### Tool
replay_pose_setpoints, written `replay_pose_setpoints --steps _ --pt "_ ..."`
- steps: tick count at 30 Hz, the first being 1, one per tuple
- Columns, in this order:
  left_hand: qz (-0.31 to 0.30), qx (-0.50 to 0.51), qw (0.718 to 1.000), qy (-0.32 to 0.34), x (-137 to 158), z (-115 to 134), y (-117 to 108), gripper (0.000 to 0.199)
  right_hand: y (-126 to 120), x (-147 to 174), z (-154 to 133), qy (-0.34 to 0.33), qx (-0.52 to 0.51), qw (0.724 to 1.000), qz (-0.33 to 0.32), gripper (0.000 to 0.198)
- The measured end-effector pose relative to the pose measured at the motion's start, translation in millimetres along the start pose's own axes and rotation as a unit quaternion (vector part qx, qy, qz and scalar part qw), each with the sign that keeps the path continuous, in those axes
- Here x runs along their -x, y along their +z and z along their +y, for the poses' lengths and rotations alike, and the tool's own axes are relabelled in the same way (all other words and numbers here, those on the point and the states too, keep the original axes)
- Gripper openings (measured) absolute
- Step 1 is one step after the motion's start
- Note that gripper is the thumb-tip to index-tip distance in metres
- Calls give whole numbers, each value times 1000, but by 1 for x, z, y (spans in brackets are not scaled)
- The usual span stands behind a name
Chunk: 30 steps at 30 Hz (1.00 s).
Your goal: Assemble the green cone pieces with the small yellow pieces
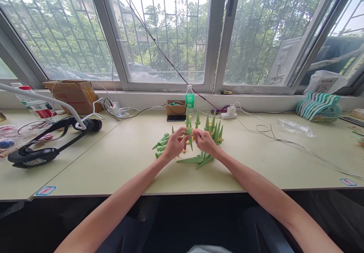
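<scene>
My left hand [174,144] grips a green plastic plant watering spike [191,144], its point hanging downward. Close against it, my right hand [205,141] is closed in a pinch at the spike's upper end; whatever lies between its fingertips is too small to make out. Several upright green spikes [214,126] stand behind and to the right of my hands, some with yellow parts near their bases. Left of my left hand lie several green spikes [160,147] with open round ends. Nearer me, more spikes [190,160] lie flat. Small yellow pieces [184,150] show between my hands.
A green-labelled bottle [190,97], a small cardboard box [174,108] and a black phone [175,118] stand or lie behind. A black headset [54,141] is at left. Cables [273,136] and a clear plastic bag [295,128] lie at right, with teal hangers [318,107] beyond.
</scene>
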<state>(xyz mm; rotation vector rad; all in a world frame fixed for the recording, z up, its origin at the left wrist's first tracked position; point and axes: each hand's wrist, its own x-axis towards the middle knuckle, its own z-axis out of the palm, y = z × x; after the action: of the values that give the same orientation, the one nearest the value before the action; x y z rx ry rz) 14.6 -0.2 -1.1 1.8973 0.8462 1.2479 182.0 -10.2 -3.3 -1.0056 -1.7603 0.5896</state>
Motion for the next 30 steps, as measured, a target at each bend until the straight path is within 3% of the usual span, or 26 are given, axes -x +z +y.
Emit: replay_pose_setpoints --steps 6,11,30 --pt "15 -68 996 62 2 6 1 23 0 -1 -3 62 -163 984 -44 46" --pt "38 -73 995 60 1 5 2 25 2 -2 -1 71 -212 973 -53 48" --pt "19 99 994 -47 -2 10 8 44 2 0 0 49 -73 996 -32 43"
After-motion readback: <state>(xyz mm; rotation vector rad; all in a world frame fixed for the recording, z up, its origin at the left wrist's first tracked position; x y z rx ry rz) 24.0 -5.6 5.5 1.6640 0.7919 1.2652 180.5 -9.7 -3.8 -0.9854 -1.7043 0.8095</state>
